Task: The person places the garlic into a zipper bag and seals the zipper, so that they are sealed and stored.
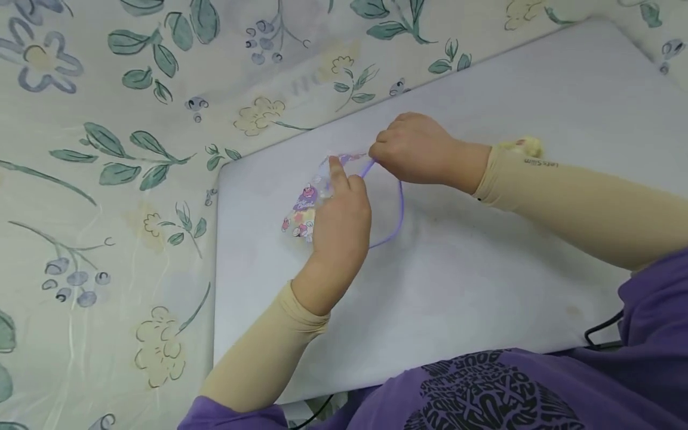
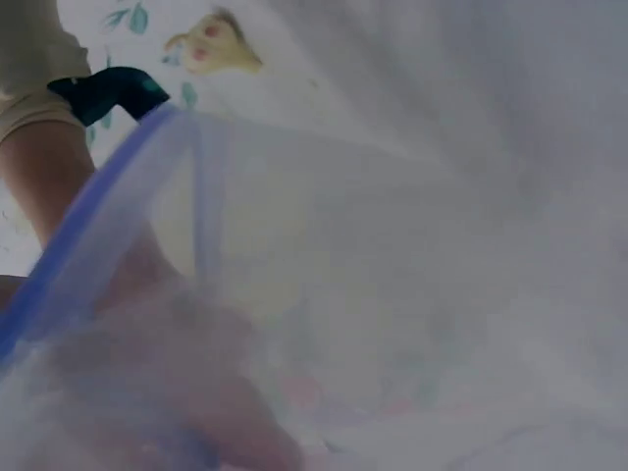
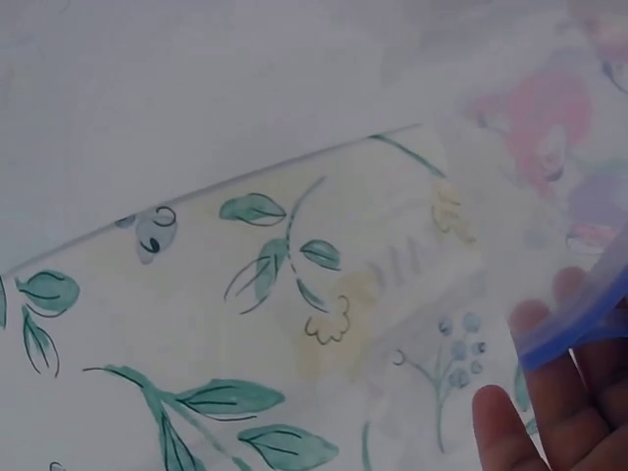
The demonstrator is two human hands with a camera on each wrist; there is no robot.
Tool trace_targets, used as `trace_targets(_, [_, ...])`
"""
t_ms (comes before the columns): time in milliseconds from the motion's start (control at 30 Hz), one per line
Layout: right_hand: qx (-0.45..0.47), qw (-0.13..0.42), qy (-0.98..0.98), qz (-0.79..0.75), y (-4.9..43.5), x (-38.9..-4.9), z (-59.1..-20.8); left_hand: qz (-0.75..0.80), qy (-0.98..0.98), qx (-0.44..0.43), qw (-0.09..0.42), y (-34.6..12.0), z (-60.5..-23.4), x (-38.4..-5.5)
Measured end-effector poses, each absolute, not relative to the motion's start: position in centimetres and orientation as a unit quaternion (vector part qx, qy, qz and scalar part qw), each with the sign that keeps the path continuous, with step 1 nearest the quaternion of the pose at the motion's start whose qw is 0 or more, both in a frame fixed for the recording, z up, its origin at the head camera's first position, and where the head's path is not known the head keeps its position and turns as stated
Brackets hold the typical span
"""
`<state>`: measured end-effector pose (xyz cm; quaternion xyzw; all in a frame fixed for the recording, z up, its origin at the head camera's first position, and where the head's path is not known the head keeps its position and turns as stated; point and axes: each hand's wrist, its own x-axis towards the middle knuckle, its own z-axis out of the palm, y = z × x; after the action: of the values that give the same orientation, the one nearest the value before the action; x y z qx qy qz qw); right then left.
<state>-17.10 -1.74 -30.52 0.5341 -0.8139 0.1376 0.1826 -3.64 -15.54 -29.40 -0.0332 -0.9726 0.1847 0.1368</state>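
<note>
A clear zip bag [image 1: 306,203] printed with colourful cartoon figures is held up over the white table. Its purple zip edge bows out in a loop to the right. My right hand [image 1: 414,149] pinches this edge near the top corner; in the right wrist view fingertips lie against the blue-purple strip [image 3: 574,334]. My left hand [image 1: 344,221] grips the bag from the near side, index finger stretched along it, other fingers mostly hidden. Cloudy plastic [image 2: 392,275] fills the left wrist view, with a blurred hand showing through it.
A small yellow toy [image 1: 524,146] lies on the white table [image 1: 473,286], partly behind my right forearm. A flower-patterned cloth [image 1: 107,239] covers the area left of and beyond the table. Black cable [image 1: 602,325] shows at the near right edge.
</note>
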Motion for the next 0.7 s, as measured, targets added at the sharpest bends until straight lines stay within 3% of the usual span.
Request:
trace_targets(267, [0.504, 0.077, -0.853, 0.109, 0.7, -16.7, -30.1, 0.15, -0.981, -0.05, 0.116, -14.9, -28.6, -4.1])
trace_targets(500, [0.45, 0.08, -0.877, 0.147, 8.5, -15.9, -30.3, 0.134, -0.985, -0.059, 0.087, -15.3, -27.8, -4.7])
trace_targets(700, [0.353, 0.005, -0.923, 0.153, 14.3, -15.3, -31.0, 0.128, -0.99, -0.044, 0.049, -15.2, -27.9, -5.1])
